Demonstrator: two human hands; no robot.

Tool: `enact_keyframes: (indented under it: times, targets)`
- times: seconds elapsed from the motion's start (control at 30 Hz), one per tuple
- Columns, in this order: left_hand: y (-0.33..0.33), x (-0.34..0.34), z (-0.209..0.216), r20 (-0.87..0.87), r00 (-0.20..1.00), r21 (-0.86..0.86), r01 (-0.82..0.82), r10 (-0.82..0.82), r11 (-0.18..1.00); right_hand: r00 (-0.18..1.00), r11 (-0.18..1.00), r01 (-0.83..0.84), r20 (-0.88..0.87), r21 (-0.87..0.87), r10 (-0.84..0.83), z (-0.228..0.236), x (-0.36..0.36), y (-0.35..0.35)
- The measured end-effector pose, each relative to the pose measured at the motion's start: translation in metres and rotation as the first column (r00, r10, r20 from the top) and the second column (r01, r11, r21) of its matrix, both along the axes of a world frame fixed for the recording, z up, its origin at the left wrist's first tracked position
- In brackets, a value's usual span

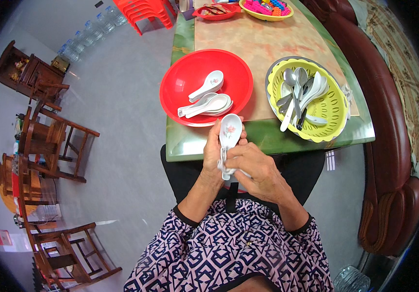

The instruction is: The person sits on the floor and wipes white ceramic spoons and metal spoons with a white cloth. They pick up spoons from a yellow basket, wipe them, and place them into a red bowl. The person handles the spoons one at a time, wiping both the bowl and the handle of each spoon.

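Note:
My left hand (213,152) is closed around a white soup spoon (230,130) with a pink flower in its bowl. The spoon points away from me, just off the table's near edge. My right hand (256,168) pinches a white cloth or tissue (225,166) around the spoon's handle. Beyond them, a round red tray (180,78) holds two groups of white soup spoons, one stack (208,85) farther back and another (212,106) nearer. To the right, a yellow-green slotted basket (333,121) contains metal spoons (295,80) and white soup spoons (316,90).
The green-edged table (190,148) carries a red dish (221,13) and a yellow basket of colourful pieces (268,17) at its far end. A brown leather sofa (355,68) runs along the right. Wooden chairs (68,258), stacked red stools (146,13) and water bottles (90,31) stand left.

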State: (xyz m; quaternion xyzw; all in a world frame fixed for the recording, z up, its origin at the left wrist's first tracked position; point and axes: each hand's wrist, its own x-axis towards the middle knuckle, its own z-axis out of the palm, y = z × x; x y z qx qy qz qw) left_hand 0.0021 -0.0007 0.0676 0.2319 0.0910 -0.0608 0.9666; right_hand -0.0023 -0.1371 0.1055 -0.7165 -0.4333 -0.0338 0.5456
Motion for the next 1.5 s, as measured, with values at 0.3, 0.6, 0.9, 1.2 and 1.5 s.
enact_keyframes:
  times: [0.3,0.6,0.9,1.2,1.5]
  targets:
    - [-0.001,-0.013,-0.005,0.145,0.988,-0.257,0.089,-0.053,0.962,0.97,0.989,0.13,0.199,0.063,-0.14,-0.011,0.02,0.007]
    - [-0.016,-0.021,0.019,0.061,0.996,-0.014,-0.071,0.071,0.997,0.746,0.848,0.514,0.42,0.133,-0.518,-0.008,0.03,0.023]
    - [-0.004,-0.015,0.002,0.13,0.975,0.056,-0.19,0.182,0.98,0.977,0.977,0.21,-0.016,-0.045,-0.211,-0.01,0.012,0.016]
    - [0.014,0.0,0.001,0.01,0.967,-0.032,-0.254,0.254,0.967,0.981,0.997,-0.007,-0.192,-0.074,-0.008,-0.002,-0.02,-0.003]
    - [0.002,-0.014,0.011,0.056,0.99,0.057,0.125,-0.128,0.991,0.917,0.921,0.377,0.099,0.097,-0.386,0.002,0.028,-0.001]
